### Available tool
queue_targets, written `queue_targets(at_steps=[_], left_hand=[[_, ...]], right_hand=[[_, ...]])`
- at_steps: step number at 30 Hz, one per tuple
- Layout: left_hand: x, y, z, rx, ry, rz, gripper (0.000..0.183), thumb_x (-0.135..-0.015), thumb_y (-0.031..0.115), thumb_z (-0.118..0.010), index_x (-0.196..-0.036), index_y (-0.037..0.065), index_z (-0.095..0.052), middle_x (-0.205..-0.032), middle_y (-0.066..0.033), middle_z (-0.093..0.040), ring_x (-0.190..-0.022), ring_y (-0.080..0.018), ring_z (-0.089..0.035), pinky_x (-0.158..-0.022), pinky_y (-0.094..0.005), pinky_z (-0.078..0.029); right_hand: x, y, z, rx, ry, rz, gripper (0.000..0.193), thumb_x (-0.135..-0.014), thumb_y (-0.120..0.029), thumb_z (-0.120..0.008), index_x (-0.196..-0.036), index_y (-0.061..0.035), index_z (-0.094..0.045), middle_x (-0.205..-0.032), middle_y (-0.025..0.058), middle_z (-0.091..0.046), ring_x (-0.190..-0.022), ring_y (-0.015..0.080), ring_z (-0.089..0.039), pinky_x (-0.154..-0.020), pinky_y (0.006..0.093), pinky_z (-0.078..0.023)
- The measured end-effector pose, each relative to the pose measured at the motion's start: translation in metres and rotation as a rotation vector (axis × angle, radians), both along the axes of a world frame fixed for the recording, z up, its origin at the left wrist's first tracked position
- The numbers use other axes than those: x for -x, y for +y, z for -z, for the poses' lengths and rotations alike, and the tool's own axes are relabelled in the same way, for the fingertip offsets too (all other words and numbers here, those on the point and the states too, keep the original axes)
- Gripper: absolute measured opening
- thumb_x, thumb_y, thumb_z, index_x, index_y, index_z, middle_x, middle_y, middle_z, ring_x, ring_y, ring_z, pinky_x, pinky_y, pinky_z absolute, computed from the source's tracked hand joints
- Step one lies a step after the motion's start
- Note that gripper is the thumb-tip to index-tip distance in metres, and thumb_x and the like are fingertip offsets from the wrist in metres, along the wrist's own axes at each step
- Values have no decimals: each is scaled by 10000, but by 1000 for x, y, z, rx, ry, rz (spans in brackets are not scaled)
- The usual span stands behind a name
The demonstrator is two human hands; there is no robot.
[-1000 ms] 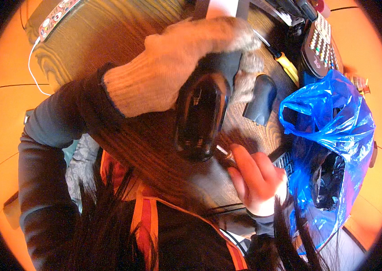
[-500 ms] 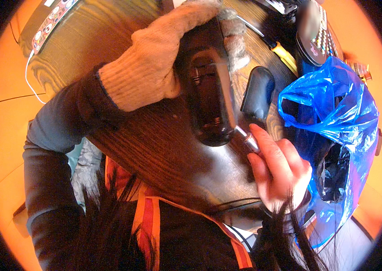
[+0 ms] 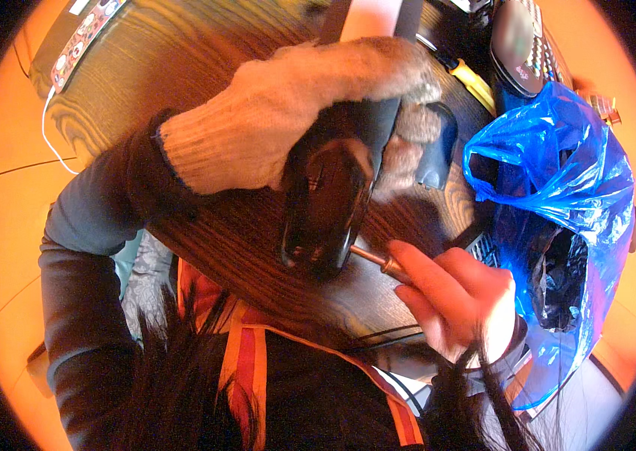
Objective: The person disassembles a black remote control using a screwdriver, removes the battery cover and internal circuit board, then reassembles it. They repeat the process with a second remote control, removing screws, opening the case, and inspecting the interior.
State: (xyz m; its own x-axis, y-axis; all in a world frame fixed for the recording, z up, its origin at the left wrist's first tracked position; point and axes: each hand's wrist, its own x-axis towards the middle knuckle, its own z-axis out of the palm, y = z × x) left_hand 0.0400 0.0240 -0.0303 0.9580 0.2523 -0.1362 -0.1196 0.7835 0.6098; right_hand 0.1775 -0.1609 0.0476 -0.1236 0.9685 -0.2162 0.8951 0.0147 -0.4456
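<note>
In a pale knit glove, my left hand (image 3: 318, 98) is wrapped round a long black device (image 3: 325, 203) with a rounded lower end, held above the table. My bare right hand (image 3: 457, 297) pinches a slim metal screwdriver (image 3: 378, 259). Its thin tip reaches the right edge of the device's lower end; whether it touches a screw there I cannot tell. Behind the gloved fingertips lies a smooth black rounded piece (image 3: 439, 154), partly hidden.
A blue plastic bag (image 3: 558, 180) stands at the right. Beyond the left hand lie a yellow-handled screwdriver (image 3: 472, 83) and a dark oval object (image 3: 515, 64). A patterned strip with a white cable (image 3: 85, 41) sits far left. The wooden table (image 3: 220, 240) ends before my body.
My left hand has brought the device nearer and tilted it, so the open hollow with springs no longer shows plainly. The right hand's screwdriver has moved down and left along with it.
</note>
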Motion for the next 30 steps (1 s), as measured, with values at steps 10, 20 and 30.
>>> queue_targets(at_steps=[10,20,30], left_hand=[[3,-8,-19,-1225,418,-684,351,-879,151,-586,-1208,36,-549,-1081,-112,-623,-1001,-201,-584,-844,-326,-489],[5,-7,4,-1377,397,-839,381,-905,272,-560,-1183,12,-550,-1001,-109,-630,-875,-202,-615,-776,-337,-533],[3,-9,-2,51,362,-483,358,-918,308,-554,-1134,23,-570,-946,-82,-642,-848,-183,-614,-784,-326,-527]], right_hand=[[-3,8,28,-280,-18,17,444,-690,-28,-723,-1130,-41,-662,-698,94,-577,-537,215,-575,-477,317,-457],[11,7,40,-352,-72,193,412,-749,-6,-685,-1156,-63,-656,-698,104,-576,-542,233,-581,-504,327,-470],[2,7,33,-308,-78,99,415,-709,-15,-713,-1119,-69,-677,-687,91,-578,-535,220,-578,-484,331,-465]])
